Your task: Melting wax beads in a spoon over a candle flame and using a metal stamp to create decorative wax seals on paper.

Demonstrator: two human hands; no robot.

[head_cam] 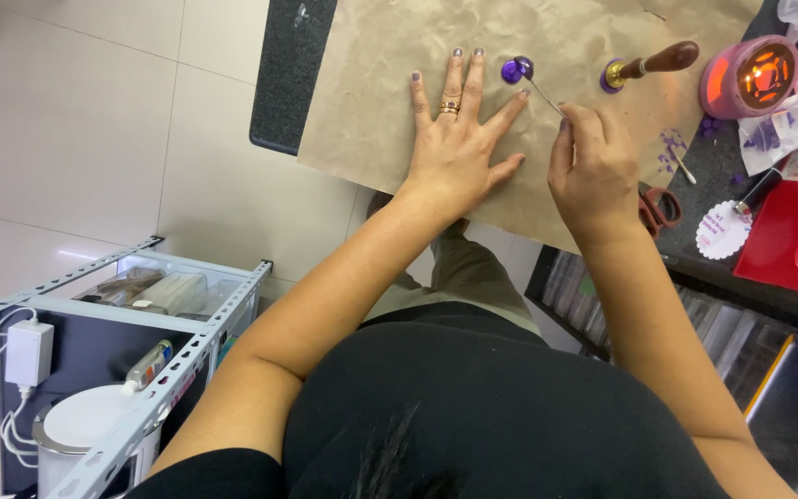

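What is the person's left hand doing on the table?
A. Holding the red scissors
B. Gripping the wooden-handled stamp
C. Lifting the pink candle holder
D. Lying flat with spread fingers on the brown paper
D: the left hand lies palm down, fingers spread, on the brown paper, beside the purple wax blob.

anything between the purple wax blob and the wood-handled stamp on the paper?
Head view: only bare brown paper between the purple wax blob and the wood-handled stamp.

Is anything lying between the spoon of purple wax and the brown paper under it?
Nothing visible does. The right hand holds the small spoon over a bare patch of brown paper, just past the fingertips of the left hand, which lies flat on it. The wooden-handled stamp stands off to the side.
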